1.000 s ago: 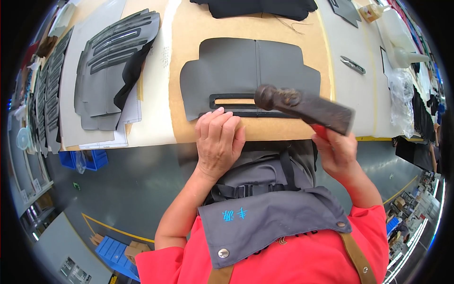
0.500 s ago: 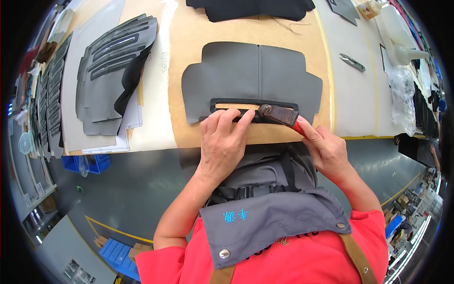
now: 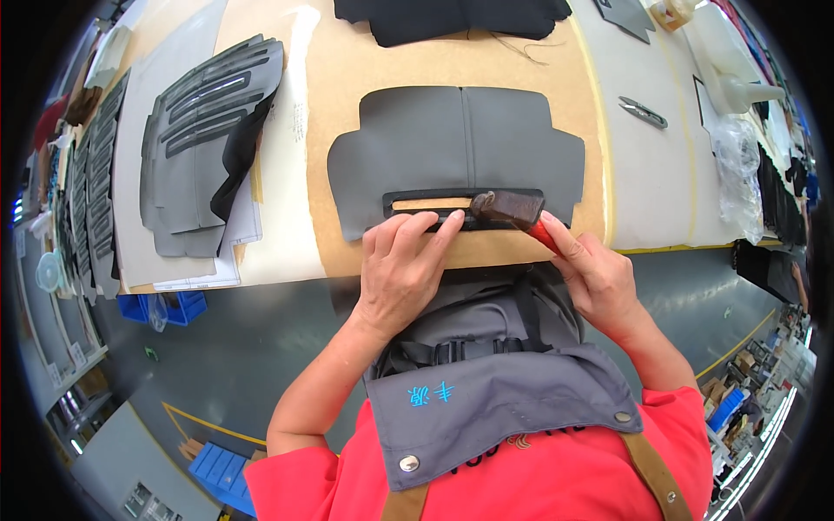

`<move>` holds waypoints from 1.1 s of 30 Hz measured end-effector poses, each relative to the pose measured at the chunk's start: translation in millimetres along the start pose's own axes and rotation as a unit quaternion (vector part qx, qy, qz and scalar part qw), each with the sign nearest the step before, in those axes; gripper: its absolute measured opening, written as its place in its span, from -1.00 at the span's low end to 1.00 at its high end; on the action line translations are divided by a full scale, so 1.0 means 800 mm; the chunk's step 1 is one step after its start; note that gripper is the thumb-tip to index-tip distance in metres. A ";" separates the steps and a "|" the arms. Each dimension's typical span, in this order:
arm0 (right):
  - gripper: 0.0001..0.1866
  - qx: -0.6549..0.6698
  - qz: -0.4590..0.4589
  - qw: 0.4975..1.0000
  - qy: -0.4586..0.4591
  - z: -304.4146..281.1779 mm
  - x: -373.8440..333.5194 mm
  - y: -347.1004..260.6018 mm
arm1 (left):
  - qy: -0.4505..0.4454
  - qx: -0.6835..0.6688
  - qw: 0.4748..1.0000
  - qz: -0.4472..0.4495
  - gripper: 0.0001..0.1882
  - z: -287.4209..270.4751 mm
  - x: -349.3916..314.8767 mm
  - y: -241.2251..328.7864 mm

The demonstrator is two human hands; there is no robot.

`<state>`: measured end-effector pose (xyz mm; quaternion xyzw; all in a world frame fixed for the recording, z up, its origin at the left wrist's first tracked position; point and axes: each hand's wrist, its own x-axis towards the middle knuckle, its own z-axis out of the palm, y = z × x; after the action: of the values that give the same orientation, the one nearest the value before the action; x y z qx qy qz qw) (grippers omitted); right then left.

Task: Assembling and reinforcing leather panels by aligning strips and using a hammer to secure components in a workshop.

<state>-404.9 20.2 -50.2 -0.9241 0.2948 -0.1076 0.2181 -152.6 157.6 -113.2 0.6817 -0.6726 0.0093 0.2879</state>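
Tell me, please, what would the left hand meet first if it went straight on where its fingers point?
Probably the gray panel, at its black slot border just ahead of the left hand; contact may already exist, as depth is unclear.

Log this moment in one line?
left hand: touching grey panel | right hand: holding red-handled hammer | hammer: over panel's slot

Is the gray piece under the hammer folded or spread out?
Spread out: the gray piece lies flat, with its whole middle seam showing.
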 end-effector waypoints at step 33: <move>-0.36 -0.010 -0.016 0.999 0.048 -0.038 -0.004 0.008 | 0.085 -0.032 0.996 0.015 -0.63 0.008 -0.005 -0.007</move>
<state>-420.6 7.4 -26.9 -0.9245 0.2916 -0.1524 0.1925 -150.6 158.2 -122.5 0.6589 -0.6557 0.0499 0.3651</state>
